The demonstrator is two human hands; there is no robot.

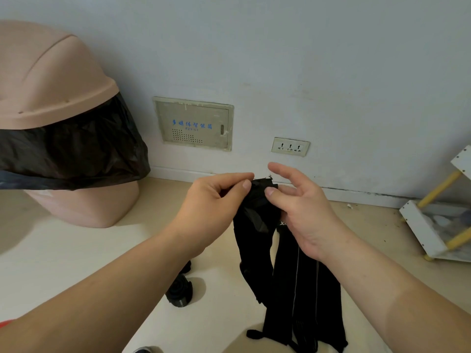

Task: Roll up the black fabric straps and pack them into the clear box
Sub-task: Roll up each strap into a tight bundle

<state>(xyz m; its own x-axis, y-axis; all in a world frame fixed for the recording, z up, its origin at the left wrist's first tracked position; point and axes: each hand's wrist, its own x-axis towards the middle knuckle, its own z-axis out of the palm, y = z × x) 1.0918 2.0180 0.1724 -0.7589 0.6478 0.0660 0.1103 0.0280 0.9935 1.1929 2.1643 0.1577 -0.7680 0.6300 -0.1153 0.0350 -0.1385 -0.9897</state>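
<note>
A long black fabric strap hangs in the air in front of me, its top end pinched between both hands. My left hand grips the top edge with thumb and forefinger. My right hand presses its thumb on the same end, the other fingers spread apart. The strap's lower part drapes down onto more black straps lying on the floor. A rolled black strap sits on the floor below my left forearm. No clear box is in view.
A pink swing-lid bin lined with a black bag stands at the left against the wall. A wall panel and a socket are ahead. A white and yellow rack stands at the right on the beige floor.
</note>
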